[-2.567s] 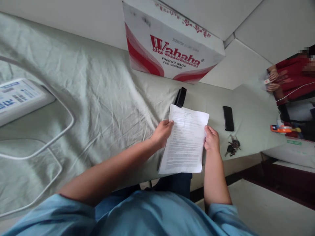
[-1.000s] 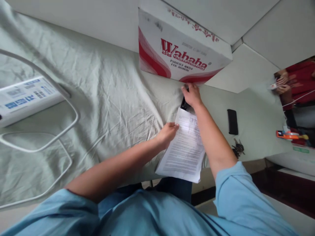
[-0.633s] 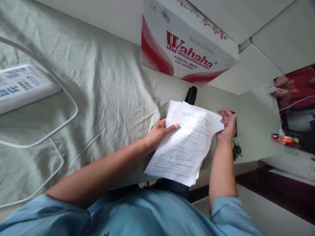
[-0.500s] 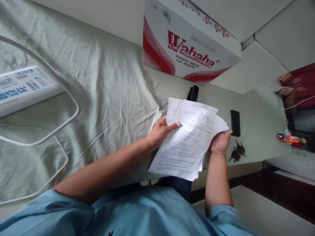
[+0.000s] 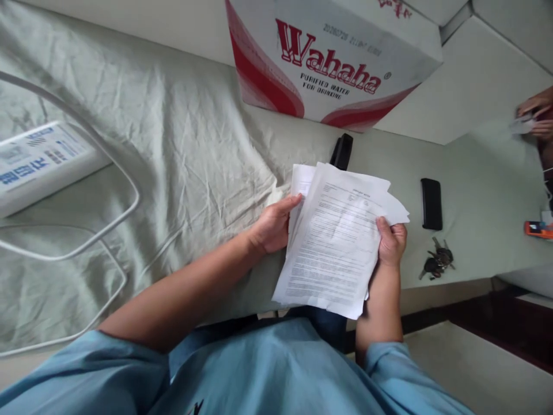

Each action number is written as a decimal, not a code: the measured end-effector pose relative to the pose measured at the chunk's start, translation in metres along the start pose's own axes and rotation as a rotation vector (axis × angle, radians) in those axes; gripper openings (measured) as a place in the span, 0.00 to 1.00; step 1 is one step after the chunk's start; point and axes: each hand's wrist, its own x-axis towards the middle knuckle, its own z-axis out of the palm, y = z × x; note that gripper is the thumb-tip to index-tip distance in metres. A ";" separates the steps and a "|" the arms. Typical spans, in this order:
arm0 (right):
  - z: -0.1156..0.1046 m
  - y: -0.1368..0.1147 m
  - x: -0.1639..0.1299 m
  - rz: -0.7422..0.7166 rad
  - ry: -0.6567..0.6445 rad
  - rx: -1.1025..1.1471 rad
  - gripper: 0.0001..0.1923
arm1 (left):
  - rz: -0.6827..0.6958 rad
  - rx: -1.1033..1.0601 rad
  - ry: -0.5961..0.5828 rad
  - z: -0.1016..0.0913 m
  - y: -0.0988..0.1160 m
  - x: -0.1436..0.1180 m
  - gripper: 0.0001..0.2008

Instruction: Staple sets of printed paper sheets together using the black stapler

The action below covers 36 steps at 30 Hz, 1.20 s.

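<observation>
Several printed sheets of paper (image 5: 330, 248) are held over the near edge of the cloth-covered table, loosely stacked and fanned at the top right. My right hand (image 5: 392, 239) grips their right edge, its thumb on the top sheet and its fingers partly hidden behind. At the left edge, my left hand (image 5: 276, 222) has its thumb resting on a sheet farther back in the stack, with the other fingers under the paper. Just beyond the top of the sheets lies a black object that looks like a stapler (image 5: 343, 151), its near end covered by the paper.
A white and red Wahaha water carton (image 5: 332, 75) stands at the back. To the right lie a black phone (image 5: 431, 203) and a bunch of keys (image 5: 437, 259). On the left are a long white box (image 5: 47, 161) and a white cable (image 5: 129, 207). Another person's hands (image 5: 538, 112) show far right.
My right thumb has come down onto the top sheet. My left thumb has shifted off the top sheet onto one behind it. The view has turned slightly left.
</observation>
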 end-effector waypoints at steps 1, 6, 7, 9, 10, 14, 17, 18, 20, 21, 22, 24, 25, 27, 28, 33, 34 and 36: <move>0.000 0.000 0.001 0.005 0.023 0.006 0.18 | -0.013 -0.008 -0.015 0.000 0.000 0.000 0.19; -0.006 0.003 0.008 -0.018 0.151 0.036 0.20 | 0.005 -0.032 -0.024 -0.001 0.001 -0.001 0.16; -0.008 0.002 0.010 -0.028 0.183 0.026 0.21 | 0.016 -0.028 -0.019 -0.002 0.003 0.000 0.16; -0.016 -0.005 0.013 -0.034 0.251 -0.028 0.22 | 0.039 -0.012 -0.011 -0.006 0.007 0.002 0.15; -0.020 -0.010 0.014 -0.026 0.280 -0.063 0.23 | 0.054 -0.003 -0.007 -0.008 0.010 0.003 0.14; -0.028 -0.036 0.017 0.045 0.232 -0.154 0.23 | 0.104 0.027 0.013 -0.015 0.016 0.007 0.13; -0.015 -0.043 0.021 0.061 0.023 -0.145 0.19 | 0.100 0.028 0.011 -0.015 0.014 0.008 0.14; -0.008 -0.041 0.023 0.056 -0.039 -0.122 0.19 | 0.091 0.026 0.008 -0.014 0.013 0.008 0.15; 0.007 -0.031 0.025 0.034 -0.107 -0.067 0.18 | 0.062 0.018 -0.012 -0.012 0.012 0.007 0.18; 0.013 -0.025 0.026 0.020 -0.116 -0.049 0.18 | 0.051 0.012 -0.027 -0.010 0.012 0.007 0.20; 0.018 -0.019 0.026 0.006 -0.119 -0.041 0.19 | 0.046 0.004 -0.043 -0.009 0.012 0.006 0.22; 0.022 -0.008 0.027 -0.020 -0.116 -0.046 0.19 | 0.073 -0.009 -0.059 -0.006 0.012 0.005 0.22; 0.022 -0.004 0.026 -0.031 -0.113 -0.048 0.20 | 0.097 -0.013 -0.057 -0.005 0.012 0.005 0.22; 0.019 0.000 0.027 -0.049 -0.106 -0.035 0.20 | 0.131 -0.018 -0.042 -0.004 0.012 0.005 0.21; 0.018 0.001 0.027 -0.057 -0.102 -0.025 0.20 | 0.136 -0.018 -0.035 -0.004 0.011 0.005 0.22; 0.016 0.004 0.029 -0.104 -0.068 -0.016 0.19 | 0.106 0.004 -0.029 -0.005 0.011 0.005 0.20; 0.017 0.004 0.029 -0.108 -0.064 -0.021 0.19 | 0.101 0.011 -0.035 -0.005 0.011 0.005 0.20; 0.018 0.004 0.029 -0.111 -0.061 -0.030 0.20 | 0.093 0.023 -0.057 -0.005 0.011 0.004 0.20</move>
